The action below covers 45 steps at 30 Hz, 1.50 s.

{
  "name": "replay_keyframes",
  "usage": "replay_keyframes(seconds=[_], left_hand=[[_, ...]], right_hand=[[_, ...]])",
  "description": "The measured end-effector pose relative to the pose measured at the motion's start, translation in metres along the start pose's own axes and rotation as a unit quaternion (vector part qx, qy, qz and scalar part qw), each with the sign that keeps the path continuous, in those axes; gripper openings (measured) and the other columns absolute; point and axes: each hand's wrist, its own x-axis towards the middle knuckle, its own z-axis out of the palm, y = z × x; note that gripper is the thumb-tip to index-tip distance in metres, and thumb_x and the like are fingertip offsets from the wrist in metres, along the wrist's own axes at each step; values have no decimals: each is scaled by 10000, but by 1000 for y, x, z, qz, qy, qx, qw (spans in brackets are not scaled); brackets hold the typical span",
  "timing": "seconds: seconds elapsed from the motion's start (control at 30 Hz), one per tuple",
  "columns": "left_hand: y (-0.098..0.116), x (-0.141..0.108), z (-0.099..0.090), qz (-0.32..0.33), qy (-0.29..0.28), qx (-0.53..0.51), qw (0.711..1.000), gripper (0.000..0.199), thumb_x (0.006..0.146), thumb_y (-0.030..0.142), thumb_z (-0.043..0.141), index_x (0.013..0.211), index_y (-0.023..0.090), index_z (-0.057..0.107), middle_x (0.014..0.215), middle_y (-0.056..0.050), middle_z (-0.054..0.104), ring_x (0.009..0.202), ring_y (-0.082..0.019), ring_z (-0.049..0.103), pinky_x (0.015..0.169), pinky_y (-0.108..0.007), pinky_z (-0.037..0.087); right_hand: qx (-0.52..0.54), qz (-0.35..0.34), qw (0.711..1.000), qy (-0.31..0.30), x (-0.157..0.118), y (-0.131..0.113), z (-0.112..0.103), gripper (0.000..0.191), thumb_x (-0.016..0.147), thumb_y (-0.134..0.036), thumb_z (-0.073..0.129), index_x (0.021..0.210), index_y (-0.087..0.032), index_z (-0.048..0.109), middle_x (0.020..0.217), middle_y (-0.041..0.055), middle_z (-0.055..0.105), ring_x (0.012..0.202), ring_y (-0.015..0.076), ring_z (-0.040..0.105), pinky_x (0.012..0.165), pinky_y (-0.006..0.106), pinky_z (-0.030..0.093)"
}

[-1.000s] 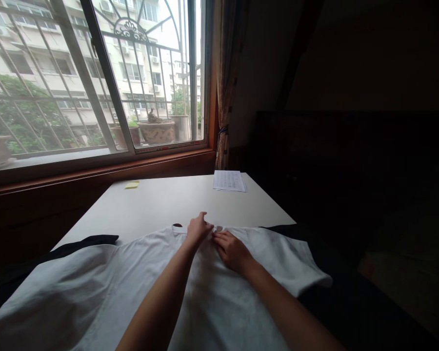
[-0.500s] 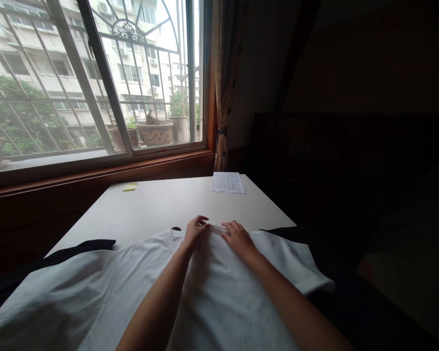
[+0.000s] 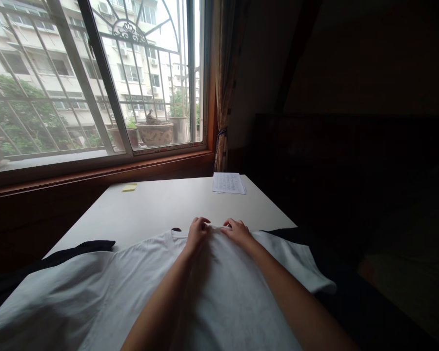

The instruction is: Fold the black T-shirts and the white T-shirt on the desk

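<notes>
A white T-shirt (image 3: 237, 287) is spread over the near part of the white table (image 3: 161, 202), its sleeves reaching out to both sides. My left hand (image 3: 198, 233) is closed on the shirt's neckline, just right of where the collar band shows. A short way to its right, my right hand (image 3: 238, 231) pinches the same neckline edge. Between the two hands a short stretch of collar is visible. Dark cloth (image 3: 78, 249) shows from under the shirt at the left, and more of it at the right shoulder.
Printed sheets of paper (image 3: 229, 183) lie at the table's far right edge. Yellow sticky notes (image 3: 129, 187) rest near the far left corner. Behind the table are a barred window (image 3: 131, 97) and a tied curtain (image 3: 222, 97). The right side is very dark.
My fingers have drawn in closer on the neckline, the right ones curling more round its edge. The shirt lies almost as before.
</notes>
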Motion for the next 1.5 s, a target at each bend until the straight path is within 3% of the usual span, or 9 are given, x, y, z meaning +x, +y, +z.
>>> replay_keyframes(seconds=[0.33, 0.43, 0.53, 0.67, 0.8, 0.93, 1.13, 1.37, 1.5], left_hand=[[19, -21, 3, 117, -26, 185, 975, 343, 964, 118, 439, 1223, 239, 628, 1403, -135, 486, 1292, -312, 430, 1096, -517, 342], [20, -23, 4, 169, -74, 221, 958, 321, 983, 151, 436, 1210, 233, 648, 1396, -93, 555, 1384, -275, 387, 1204, -485, 214], [13, -29, 8, 186, -111, 249, 944, 355, 1008, 208, 410, 1301, 204, 609, 1383, -87, 602, 1392, -254, 423, 1211, -466, 237], [2, -36, 10, 174, -120, 275, 938, 504, 1034, 399, 365, 1482, 184, 446, 1575, -98, 411, 1468, -293, 326, 1188, -532, 278], [-3, -38, 7, 164, -126, 305, 930, 578, 1037, 517, 285, 1537, 239, 366, 1618, -44, 331, 1510, -267, 239, 1208, -544, 233], [-2, -38, 5, 162, -125, 312, 928, 607, 1037, 544, 234, 1553, 241, 337, 1625, -34, 309, 1520, -254, 206, 1219, -542, 202], [0, -39, 4, 157, -133, 316, 926, 623, 1033, 549, 227, 1564, 235, 314, 1630, -33, 296, 1522, -268, 198, 1217, -560, 193], [0, -39, 5, 150, -139, 318, 926, 609, 1029, 540, 256, 1562, 252, 319, 1632, -14, 291, 1525, -267, 183, 1223, -551, 176], [-1, -38, 6, 148, -145, 323, 923, 595, 1028, 523, 277, 1562, 264, 319, 1638, -8, 272, 1529, -271, 169, 1221, -560, 177]], right_hand=[[-60, -9, 993, 100, -14, -8, 16, 197, 983, -329, 532, 1154, -265, 606, 1193, 87, 617, 1099, 273, 507, 881, 380, 386], [-83, -28, 988, 129, -18, -11, 13, 180, 984, -310, 535, 1133, -252, 619, 1185, 101, 597, 1086, 280, 497, 890, 388, 389], [-119, -82, 977, 157, -22, -15, 10, 172, 1004, -261, 484, 1025, -230, 652, 1113, 104, 616, 1045, 273, 511, 876, 384, 405], [-128, -130, 973, 145, -30, -18, 9, 214, 994, -184, 472, 1001, -232, 680, 1079, 77, 652, 1019, 233, 544, 894, 336, 433], [-127, -155, 971, 134, -49, -12, 13, 310, 992, -200, 466, 1244, -230, 644, 1259, 81, 646, 1133, 230, 556, 1006, 342, 430], [-138, -160, 972, 105, -80, 6, 16, 434, 1016, -306, 434, 1415, -175, 542, 1490, 109, 515, 1369, 270, 440, 1157, 427, 326], [-141, -118, 981, 68, -122, 29, 13, 589, 1022, -511, 374, 1523, -204, 416, 1615, 114, 320, 1493, 326, 259, 1176, 540, 286], [-90, -99, 989, 57, -138, 48, -36, 474, 992, -432, 439, 1369, -196, 601, 1440, 110, 569, 1334, 301, 498, 1112, 454, 404], [-141, 48, 984, 101, -145, 93, -82, 387, 959, -382, 443, 1206, -197, 677, 1294, 136, 630, 1147, 317, 600, 981, 438, 478]])
